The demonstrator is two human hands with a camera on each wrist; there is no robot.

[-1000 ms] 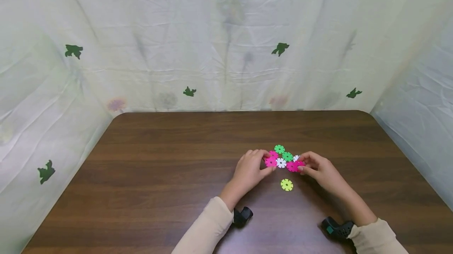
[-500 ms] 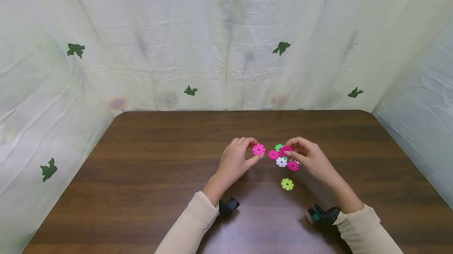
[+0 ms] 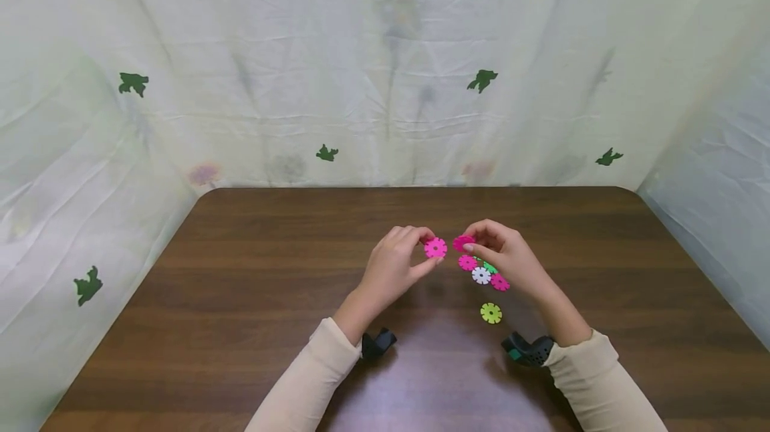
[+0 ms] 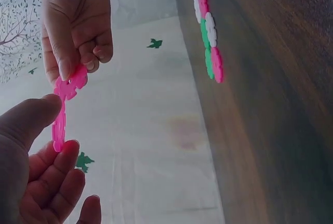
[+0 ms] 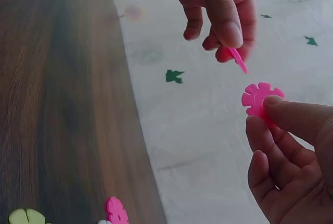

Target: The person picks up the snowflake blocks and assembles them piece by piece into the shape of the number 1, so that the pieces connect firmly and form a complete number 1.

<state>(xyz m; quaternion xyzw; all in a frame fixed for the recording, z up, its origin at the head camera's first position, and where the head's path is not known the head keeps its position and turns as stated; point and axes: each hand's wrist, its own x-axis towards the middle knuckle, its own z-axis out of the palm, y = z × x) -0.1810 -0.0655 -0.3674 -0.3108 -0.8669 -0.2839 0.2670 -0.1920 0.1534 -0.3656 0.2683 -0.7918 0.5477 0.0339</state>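
Pale cloth [image 3: 361,51] fills the upper frame, brown worktop [image 3: 271,251] below. Right of centre, left hand [image 3: 394,261] faces right hand [image 3: 511,255], near a cluster of pink, white and green discs [image 3: 481,275]. Both grips pinch: left on one pink disc [image 3: 436,247], right on a second pink disc [image 3: 463,243], edges just apart. Lower down, a yellow disc [image 3: 490,313]!

Brown table [image 3: 271,265], yellow disc [image 3: 490,309], multicoloured disc cluster [image 3: 484,272] nearby
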